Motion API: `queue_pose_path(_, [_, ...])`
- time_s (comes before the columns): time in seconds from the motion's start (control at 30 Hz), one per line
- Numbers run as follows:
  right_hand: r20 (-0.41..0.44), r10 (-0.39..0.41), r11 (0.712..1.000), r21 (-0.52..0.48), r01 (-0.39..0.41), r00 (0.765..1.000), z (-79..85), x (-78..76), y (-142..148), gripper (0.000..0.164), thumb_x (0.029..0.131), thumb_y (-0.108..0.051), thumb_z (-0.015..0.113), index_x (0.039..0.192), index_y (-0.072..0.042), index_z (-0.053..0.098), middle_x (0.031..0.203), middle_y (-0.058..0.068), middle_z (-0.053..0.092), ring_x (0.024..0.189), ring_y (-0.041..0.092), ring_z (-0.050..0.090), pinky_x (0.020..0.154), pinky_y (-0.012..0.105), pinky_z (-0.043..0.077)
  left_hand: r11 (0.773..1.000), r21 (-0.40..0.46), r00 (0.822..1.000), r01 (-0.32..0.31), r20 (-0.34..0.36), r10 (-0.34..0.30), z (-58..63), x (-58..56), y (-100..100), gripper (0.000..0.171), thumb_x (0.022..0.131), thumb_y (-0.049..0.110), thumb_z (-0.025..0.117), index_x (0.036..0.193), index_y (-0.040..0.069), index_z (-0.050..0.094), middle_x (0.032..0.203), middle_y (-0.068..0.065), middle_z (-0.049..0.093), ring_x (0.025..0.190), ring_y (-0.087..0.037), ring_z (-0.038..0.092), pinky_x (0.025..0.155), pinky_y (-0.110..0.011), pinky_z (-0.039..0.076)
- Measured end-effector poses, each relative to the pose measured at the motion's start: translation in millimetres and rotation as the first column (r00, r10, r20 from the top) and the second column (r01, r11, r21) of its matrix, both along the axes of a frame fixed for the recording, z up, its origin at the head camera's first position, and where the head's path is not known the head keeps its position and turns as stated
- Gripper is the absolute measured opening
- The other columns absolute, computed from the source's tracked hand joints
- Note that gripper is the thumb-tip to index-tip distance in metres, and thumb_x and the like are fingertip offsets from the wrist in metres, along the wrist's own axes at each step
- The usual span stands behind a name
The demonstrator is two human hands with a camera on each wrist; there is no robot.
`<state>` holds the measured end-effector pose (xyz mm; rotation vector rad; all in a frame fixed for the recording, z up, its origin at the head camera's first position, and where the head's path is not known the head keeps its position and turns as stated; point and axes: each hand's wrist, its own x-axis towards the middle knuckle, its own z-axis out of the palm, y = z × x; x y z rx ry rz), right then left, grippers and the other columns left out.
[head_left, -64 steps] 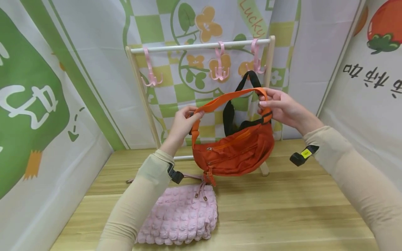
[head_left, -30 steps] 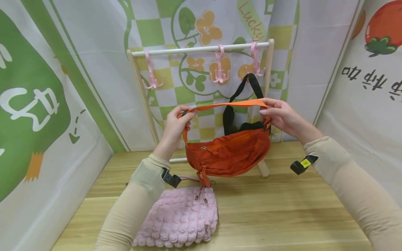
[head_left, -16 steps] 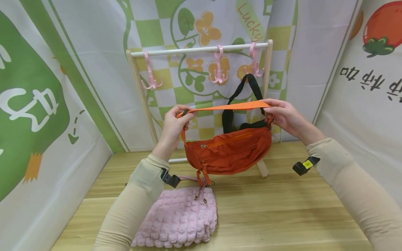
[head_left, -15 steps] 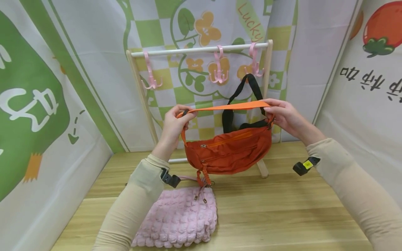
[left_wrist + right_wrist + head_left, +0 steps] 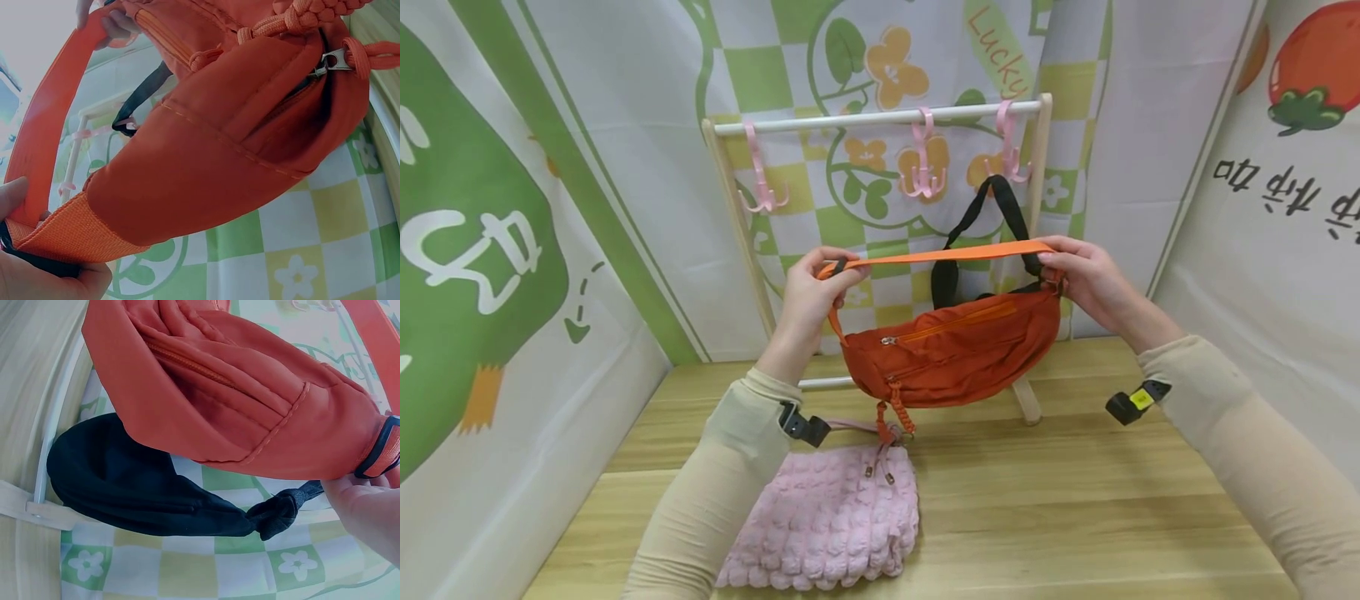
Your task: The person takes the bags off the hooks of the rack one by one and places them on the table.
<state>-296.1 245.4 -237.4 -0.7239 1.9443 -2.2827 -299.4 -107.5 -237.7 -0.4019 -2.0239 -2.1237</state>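
An orange waist bag (image 5: 955, 350) hangs tilted in the air in front of the rack, its right end higher. My left hand (image 5: 812, 300) pinches its orange strap (image 5: 940, 252) at the black buckle. With thumb and fingers, my right hand (image 5: 1090, 275) grips the strap's other end, by the bag's right side. The strap runs nearly straight between the hands. In the right wrist view a black bag (image 5: 144, 487) hangs behind the orange one. Its black strap (image 5: 1009, 212) rises to the right-hand pink hook (image 5: 1011, 150); in the head view its body is mostly hidden.
A wooden rack with a white bar (image 5: 850, 119) stands at the back, with a middle pink hook (image 5: 922, 167) and a left pink hook (image 5: 762, 179). A pink puffy bag (image 5: 835, 517) lies on the wooden table (image 5: 1075, 500), partly behind my left sleeve.
My hands have drawn apart and the arched strap has straightened. The left hand moved left, the right hand slightly right and down. The bag's right end has lately shifted right.
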Motion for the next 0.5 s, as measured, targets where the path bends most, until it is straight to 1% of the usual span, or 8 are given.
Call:
queue_pose_path(0.23, [-0.010,-0.005,1.000,-0.014,0.005,1.000,-1.2,2.0,-0.1,0.021,0.097,-0.009,0.051,0.112,-0.012,0.066,0.083,-0.001,0.056,0.070,0.011,0.048,0.068,0.023,0.049,1.000,-0.008,1.000,-0.013,0.000,0.013,0.2,0.7,-1.8,0.021,0.082,0.015,0.075,0.099,0.013,0.064,0.075,0.005,0.059,0.054,-0.010,0.040,0.051,-0.022,0.035])
queue_pose_path(0.37, [-0.013,-0.013,1.000,-0.029,0.012,1.000,-2.9,3.9,-0.4,0.021,0.097,-0.008,0.050,0.111,-0.011,0.066,0.082,-0.001,0.056,0.070,0.011,0.047,0.068,0.023,0.049,1.000,-0.011,1.000,-0.019,0.018,0.019,0.7,3.1,-1.7,0.023,0.081,0.017,0.076,0.100,0.014,0.063,0.078,0.005,0.059,0.055,-0.010,0.040,0.051,-0.021,0.034])
queue_pose_path(0.5, [-0.015,-0.018,0.998,-0.066,0.017,1.000,-4.7,6.6,-2.6,0.020,0.097,-0.008,0.050,0.110,-0.009,0.066,0.077,-0.001,0.055,0.068,0.011,0.047,0.067,0.023,0.048,1.000,0.000,0.999,-0.024,0.032,0.024,0.1,4.8,-1.7,0.025,0.080,0.018,0.077,0.100,0.013,0.063,0.081,0.005,0.061,0.055,-0.009,0.039,0.050,-0.021,0.032])
